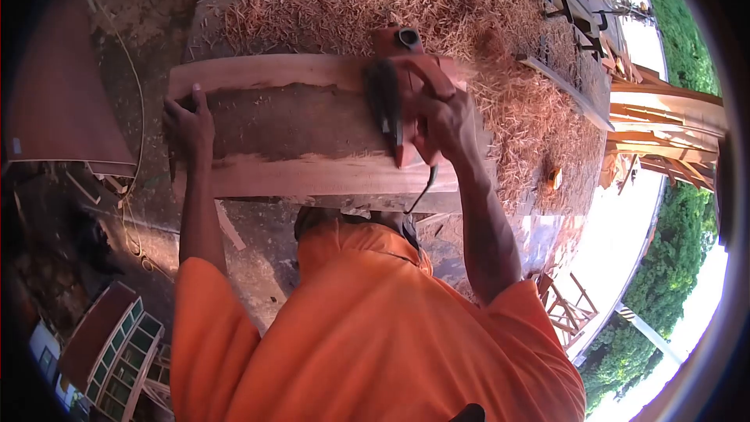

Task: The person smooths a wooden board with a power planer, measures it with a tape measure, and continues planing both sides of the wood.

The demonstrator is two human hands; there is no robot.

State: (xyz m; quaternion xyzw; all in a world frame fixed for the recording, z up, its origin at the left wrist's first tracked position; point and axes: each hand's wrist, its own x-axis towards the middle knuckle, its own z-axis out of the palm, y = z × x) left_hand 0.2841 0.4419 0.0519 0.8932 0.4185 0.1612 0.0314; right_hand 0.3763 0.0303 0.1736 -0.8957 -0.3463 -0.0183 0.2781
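Note:
A wide wooden board (289,180) lies across the workbench in front of me. Its two long edges show pale planed wood, while a dark rough strip runs along the middle. On the board's right part rests a red electric hand planer (414,70), its black side facing left. My right hand (445,117) is wrapped round the planer's rear handle, and a black cord hangs from the tool toward me. At the board's left end my left hand (191,125) grips the edge, thumb on top; the fingers curl over the end and are partly hidden.
Wood shavings (312,0) cover the bench beyond the board and to its right. Clamps (562,8) stand at the far right edge, near a thin wood strip (562,90). Stacked planks (664,125) lie farther right. A yellow cord (141,109) trails down on the left.

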